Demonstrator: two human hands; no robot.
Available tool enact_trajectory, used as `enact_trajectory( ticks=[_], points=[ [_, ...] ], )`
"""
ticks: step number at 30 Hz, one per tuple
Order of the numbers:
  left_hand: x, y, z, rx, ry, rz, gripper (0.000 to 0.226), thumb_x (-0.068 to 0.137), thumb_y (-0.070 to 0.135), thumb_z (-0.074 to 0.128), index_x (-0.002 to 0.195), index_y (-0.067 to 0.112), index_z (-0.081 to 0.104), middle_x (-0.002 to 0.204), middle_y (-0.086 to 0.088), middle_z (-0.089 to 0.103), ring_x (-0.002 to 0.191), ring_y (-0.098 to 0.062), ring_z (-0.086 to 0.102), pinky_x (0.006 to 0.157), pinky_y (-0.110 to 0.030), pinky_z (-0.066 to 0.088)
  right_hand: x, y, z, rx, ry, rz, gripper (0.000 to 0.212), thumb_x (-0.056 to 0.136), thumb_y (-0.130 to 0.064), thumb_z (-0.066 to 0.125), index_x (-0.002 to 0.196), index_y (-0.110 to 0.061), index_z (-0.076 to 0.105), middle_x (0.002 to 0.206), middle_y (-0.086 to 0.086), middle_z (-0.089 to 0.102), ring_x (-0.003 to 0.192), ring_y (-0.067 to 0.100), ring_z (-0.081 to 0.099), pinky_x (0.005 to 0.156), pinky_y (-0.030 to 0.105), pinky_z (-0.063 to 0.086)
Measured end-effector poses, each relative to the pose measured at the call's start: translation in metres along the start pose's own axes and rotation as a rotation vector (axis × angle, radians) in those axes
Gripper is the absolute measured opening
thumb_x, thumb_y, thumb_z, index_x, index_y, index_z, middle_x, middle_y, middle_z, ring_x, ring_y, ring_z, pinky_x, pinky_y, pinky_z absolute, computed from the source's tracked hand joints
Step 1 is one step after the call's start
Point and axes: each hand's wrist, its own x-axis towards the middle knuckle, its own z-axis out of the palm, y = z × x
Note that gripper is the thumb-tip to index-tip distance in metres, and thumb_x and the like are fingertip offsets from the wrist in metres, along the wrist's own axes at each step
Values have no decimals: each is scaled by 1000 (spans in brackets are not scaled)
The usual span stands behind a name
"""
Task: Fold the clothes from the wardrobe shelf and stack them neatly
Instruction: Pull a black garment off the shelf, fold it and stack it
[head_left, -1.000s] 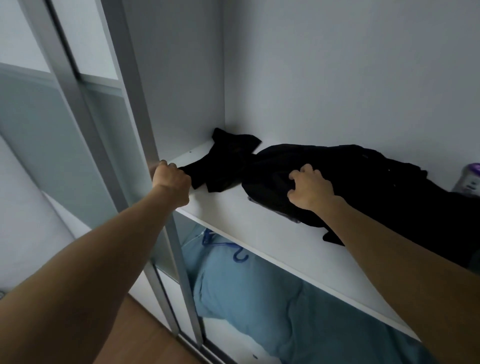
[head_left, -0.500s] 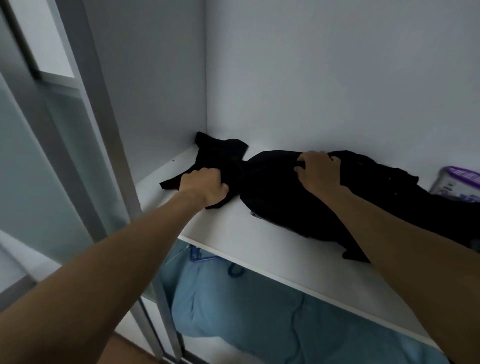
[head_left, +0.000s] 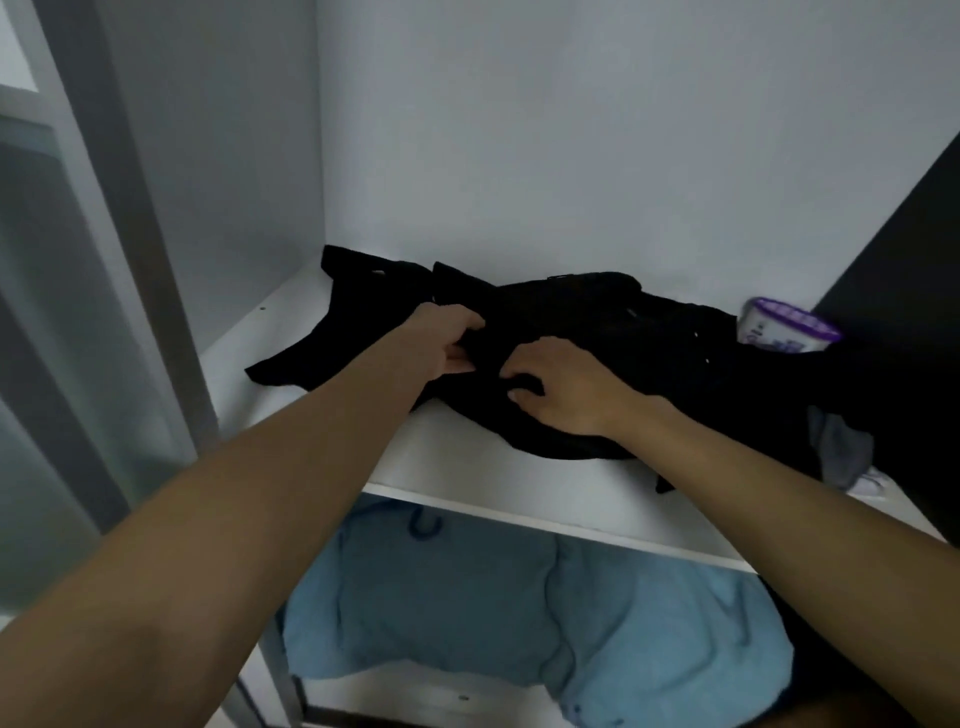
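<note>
A heap of black clothes (head_left: 613, 332) lies crumpled along the white wardrobe shelf (head_left: 467, 467), reaching from the left corner to the right side. A flatter black garment (head_left: 358, 322) spreads out at the heap's left end. My left hand (head_left: 441, 338) is closed on black fabric at the middle of the heap. My right hand (head_left: 556, 384) sits just to its right, fingers curled into the same dark cloth. Both forearms reach in from the bottom of the head view.
A white tub with a purple lid (head_left: 784, 327) stands at the back right of the shelf, against the clothes. A grey cloth (head_left: 841, 452) shows at the right edge. Blue bedding (head_left: 519, 613) fills the compartment below. The sliding door frame (head_left: 150, 260) stands at left.
My left hand left the door frame, went to the black clothes and closed on them. My right hand shifted across the heap toward the left hand. The view moved right.
</note>
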Motion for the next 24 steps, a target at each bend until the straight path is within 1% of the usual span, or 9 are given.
enact_trajectory(
  ticks=[3,5,7,9,12,15,19,22,24],
  points=[
    [-3,-1,-1,115,67,49,30,92,-7,56,122,-6,55,106,-21,64,94,-30,66,69,-38,61,-10,-9,1,71,-81,-14,40,94,-11,57,134,-7,58,136,5,58,124,14,47,109,10,21],
    [-8,6,-8,86,72,99,19,92,-6,54,109,0,60,97,-16,62,97,-28,63,81,-40,59,-10,-4,-5,135,60,-36,53,87,-7,60,139,-4,52,139,7,52,128,9,38,112,6,14],
    [-15,16,-16,93,83,181,19,93,-2,54,108,4,62,99,-12,58,97,-25,58,80,-38,58,-6,9,-11,80,161,138,76,84,-20,68,151,-13,34,154,9,36,141,20,30,123,35,18],
    [-24,27,-23,269,87,297,13,95,2,52,94,10,61,93,-7,56,86,-19,57,76,-37,58,-1,20,-13,21,48,470,108,77,-47,77,157,-30,6,164,2,12,150,29,14,119,61,15],
    [-40,32,-27,685,83,399,30,97,8,48,74,26,51,76,4,51,64,-11,51,54,-26,50,4,32,-9,-42,-169,650,133,60,-68,80,154,-42,-11,166,-1,0,152,31,3,114,68,7],
    [-45,19,-34,992,12,345,19,95,9,46,89,8,64,75,-4,57,58,-14,53,42,-20,45,10,41,-5,-195,-245,573,119,65,-66,78,155,-43,4,164,4,11,150,34,10,113,70,6],
    [-50,11,-46,1276,44,264,13,87,20,51,84,9,57,79,-4,67,58,-17,62,51,-23,46,11,46,-4,-181,-150,524,57,88,-43,69,140,-32,46,148,5,37,138,32,32,115,66,16],
    [-43,14,-49,1383,275,547,31,84,32,58,111,16,60,103,1,63,89,-19,61,73,-30,43,5,45,-1,-179,-10,470,37,92,-37,65,127,-26,58,140,1,46,133,27,38,117,62,13],
    [-40,17,-46,1211,53,610,62,83,44,65,138,22,49,134,6,53,117,-13,53,93,-29,40,0,40,2,-149,142,407,32,90,-38,68,117,-24,62,130,-1,53,128,24,43,117,61,13]
  ],
)
